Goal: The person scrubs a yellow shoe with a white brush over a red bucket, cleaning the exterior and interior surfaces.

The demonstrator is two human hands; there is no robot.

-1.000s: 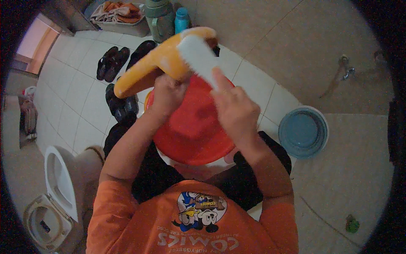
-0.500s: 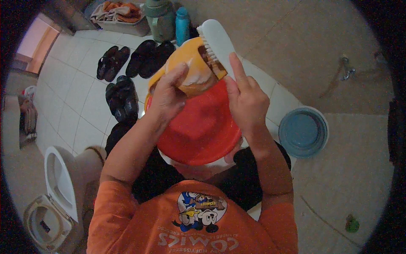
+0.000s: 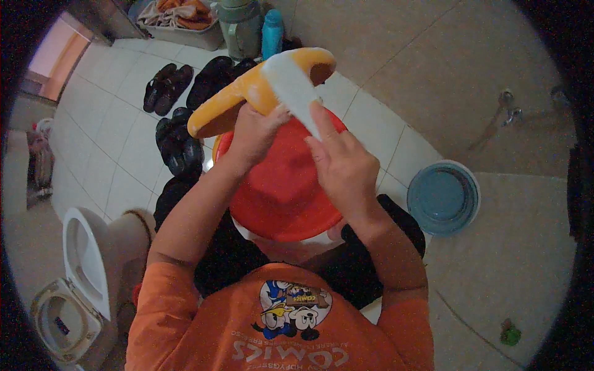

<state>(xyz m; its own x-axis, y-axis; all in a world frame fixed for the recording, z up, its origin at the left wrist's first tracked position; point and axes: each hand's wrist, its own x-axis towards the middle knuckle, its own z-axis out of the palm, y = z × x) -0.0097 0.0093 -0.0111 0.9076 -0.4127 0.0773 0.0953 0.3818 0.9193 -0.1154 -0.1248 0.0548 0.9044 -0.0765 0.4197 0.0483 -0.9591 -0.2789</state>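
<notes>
The person before me wears an orange T-shirt (image 3: 216,328) with short, loose sleeves (image 3: 170,290). Its front bears a rounded cartoon print (image 3: 296,309) in white, blue and yellow, pale lettering (image 3: 291,352) beside it. The trousers (image 3: 224,253) look black.

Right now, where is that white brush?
In the head view, the white brush is in the upper middle, held by the fingers of the right hand, its head over the yellow slipper in the left hand.

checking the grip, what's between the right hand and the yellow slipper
The white brush lies between them in the head view: its handle in the right hand, its other end at the yellow slipper.
</notes>
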